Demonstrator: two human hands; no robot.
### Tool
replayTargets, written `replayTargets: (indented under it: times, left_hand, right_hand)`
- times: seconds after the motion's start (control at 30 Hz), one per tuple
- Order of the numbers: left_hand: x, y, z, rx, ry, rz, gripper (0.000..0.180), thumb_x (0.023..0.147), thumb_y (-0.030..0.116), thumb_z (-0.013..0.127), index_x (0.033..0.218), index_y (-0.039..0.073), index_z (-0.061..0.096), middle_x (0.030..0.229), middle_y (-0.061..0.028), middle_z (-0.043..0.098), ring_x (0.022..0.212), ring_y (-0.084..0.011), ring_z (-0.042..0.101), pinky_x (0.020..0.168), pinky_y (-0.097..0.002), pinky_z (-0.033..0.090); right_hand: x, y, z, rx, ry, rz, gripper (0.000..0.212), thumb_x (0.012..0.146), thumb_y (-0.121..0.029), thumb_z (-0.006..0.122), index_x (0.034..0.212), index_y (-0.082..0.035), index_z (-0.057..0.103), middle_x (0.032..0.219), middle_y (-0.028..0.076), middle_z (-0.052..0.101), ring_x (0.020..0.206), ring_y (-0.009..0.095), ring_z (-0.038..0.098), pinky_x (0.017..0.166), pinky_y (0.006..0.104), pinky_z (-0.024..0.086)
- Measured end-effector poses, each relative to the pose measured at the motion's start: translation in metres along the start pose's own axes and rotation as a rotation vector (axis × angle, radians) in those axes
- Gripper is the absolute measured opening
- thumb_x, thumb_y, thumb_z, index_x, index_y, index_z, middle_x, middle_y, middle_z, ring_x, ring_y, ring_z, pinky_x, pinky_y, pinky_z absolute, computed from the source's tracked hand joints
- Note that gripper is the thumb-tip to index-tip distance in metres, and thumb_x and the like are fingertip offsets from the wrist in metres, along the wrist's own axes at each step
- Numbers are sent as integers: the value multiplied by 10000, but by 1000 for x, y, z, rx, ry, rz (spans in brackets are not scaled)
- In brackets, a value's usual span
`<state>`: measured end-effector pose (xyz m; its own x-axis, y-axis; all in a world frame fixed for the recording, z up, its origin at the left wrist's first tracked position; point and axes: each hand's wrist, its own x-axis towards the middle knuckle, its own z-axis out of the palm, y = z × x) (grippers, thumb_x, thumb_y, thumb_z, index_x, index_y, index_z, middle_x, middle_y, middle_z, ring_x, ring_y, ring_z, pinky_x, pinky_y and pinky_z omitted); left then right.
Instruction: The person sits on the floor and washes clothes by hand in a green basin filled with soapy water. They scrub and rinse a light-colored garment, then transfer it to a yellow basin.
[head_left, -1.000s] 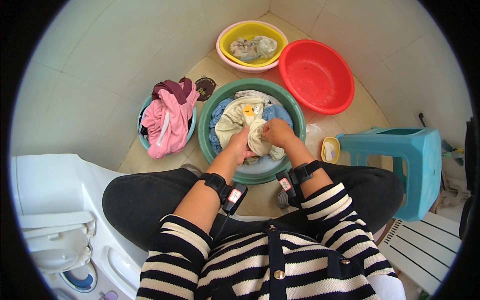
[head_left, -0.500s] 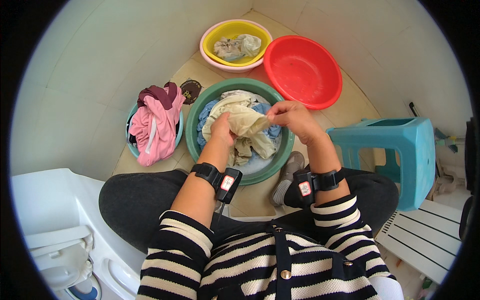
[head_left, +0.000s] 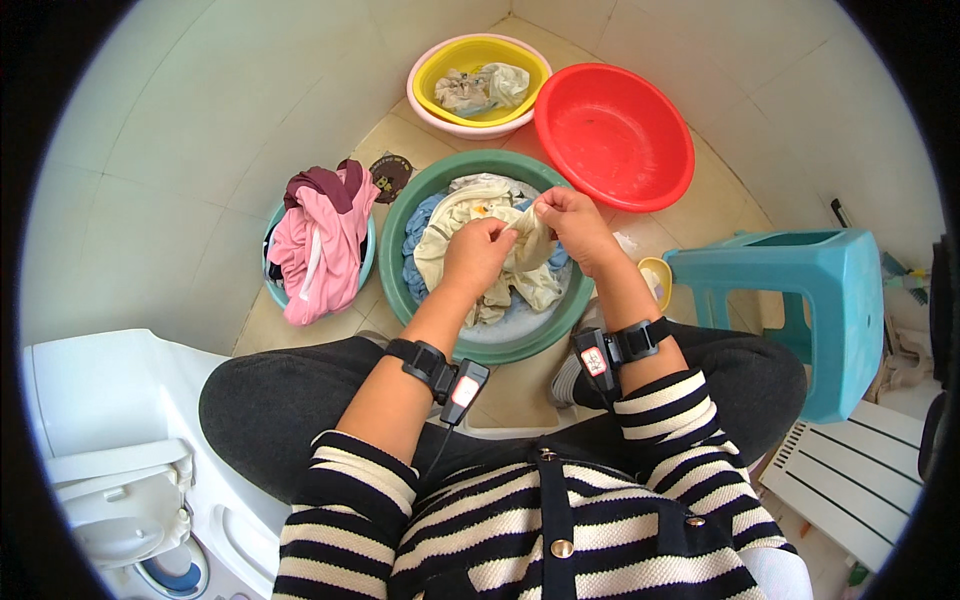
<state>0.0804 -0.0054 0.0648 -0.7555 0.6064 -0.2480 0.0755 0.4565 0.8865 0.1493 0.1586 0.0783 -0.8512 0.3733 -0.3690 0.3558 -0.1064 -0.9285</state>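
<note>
A round green basin (head_left: 512,352) stands on the floor before me, holding soapy water and wet laundry. On top lies a cream garment (head_left: 450,228), with blue cloth (head_left: 416,276) under and beside it. My left hand (head_left: 478,258) pinches one edge of the cream garment above the middle of the basin. Just to its right, my right hand (head_left: 578,228) grips another part of it, higher up near the basin's right rim. A raised fold of the fabric stretches between both hands. The garment's shape is not clear in the heap.
Left of the green basin, a small light-blue basin (head_left: 369,258) holds pink and maroon clothes (head_left: 318,250). Behind are a red basin (head_left: 612,130) and a yellow basin (head_left: 428,72) with whitish cloth. A yellow scoop (head_left: 656,278) and blue stool (head_left: 838,300) stand right; a white toilet (head_left: 130,400) is left.
My left hand has come out from beside the garment, moving right toward my right hand, and now pinches the cloth. The yellow scoop by my right wrist has come into sight.
</note>
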Motion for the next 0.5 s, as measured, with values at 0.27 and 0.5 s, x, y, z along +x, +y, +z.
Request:
replayTargets:
  times: [0.27,0.5]
  left_hand:
    - [-1,-6,-5,-684,-62,-364,183,888,214,536,955,58,603,877,-46,643,751,-154,609,704,-297,484]
    - [-1,-5,-2,-846,-39,-356,180,877,191,518,979,57,580,887,-60,632,785,-182,618,766,-350,492]
  right_hand:
    - [-14,-10,5,-710,400,-613,104,790,-103,613,856,-37,660,810,141,644,736,313,618,710,406,498]
    - [-26,-24,33,-1079,41,33,291,771,-318,556,884,-111,727,950,161,682,907,338,648,788,419,504]
